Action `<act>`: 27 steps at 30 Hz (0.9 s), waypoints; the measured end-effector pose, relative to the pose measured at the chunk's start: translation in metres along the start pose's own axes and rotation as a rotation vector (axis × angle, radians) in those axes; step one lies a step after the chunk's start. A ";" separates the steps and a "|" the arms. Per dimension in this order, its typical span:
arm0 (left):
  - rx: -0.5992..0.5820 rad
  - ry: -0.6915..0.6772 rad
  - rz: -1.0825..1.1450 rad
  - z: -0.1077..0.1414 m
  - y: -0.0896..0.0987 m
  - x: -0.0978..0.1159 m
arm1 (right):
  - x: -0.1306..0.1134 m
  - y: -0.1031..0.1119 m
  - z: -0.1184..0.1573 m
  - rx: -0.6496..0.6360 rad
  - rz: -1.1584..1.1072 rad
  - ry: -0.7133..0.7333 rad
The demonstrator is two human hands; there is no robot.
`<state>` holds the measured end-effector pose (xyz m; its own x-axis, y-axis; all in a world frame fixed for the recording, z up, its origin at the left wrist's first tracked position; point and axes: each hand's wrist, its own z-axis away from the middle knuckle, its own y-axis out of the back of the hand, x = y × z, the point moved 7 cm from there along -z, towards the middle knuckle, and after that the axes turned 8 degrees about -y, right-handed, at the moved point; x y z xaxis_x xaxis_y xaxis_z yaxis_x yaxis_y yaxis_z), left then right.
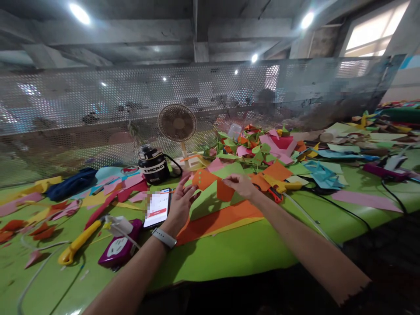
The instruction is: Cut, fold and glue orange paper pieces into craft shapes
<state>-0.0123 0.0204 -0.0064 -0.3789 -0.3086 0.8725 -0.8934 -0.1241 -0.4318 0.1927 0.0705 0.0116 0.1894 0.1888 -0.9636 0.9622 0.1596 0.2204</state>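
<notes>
An orange piece (205,178) with small green dots is held up over the table between my hands. My right hand (241,186) pinches its right part between thumb and fingers. At its left edge is my left hand (183,199), palm turned inward and fingers apart, with a watch on the wrist. Whether the left fingertips touch the piece is hard to tell. Below lie a light green sheet (205,205) and a larger orange sheet (226,221), with a yellow edge under it.
Left of my hands lie a phone (158,210), a purple power strip (120,247) and a yellow glue gun (80,243). Behind stand a black flask (152,165) and a fan (177,123). Another yellow glue gun (278,184) and heaped scraps (252,146) are to the right.
</notes>
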 end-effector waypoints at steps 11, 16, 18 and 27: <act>-0.246 0.110 -0.284 0.016 -0.021 -0.014 | 0.000 -0.003 0.000 0.029 -0.104 0.064; -0.351 0.139 -0.116 0.020 -0.030 -0.021 | 0.004 -0.021 0.003 -0.035 -0.152 0.061; -0.368 0.149 -0.072 0.021 -0.032 -0.024 | 0.004 -0.026 0.005 -0.064 -0.166 0.059; -0.203 0.267 0.015 0.020 -0.024 -0.032 | 0.000 -0.031 0.010 -0.047 -0.212 0.089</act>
<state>0.0257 0.0144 -0.0285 -0.4179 -0.0472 0.9073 -0.9071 0.0769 -0.4139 0.1654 0.0559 0.0028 -0.0361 0.2307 -0.9724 0.9681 0.2494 0.0232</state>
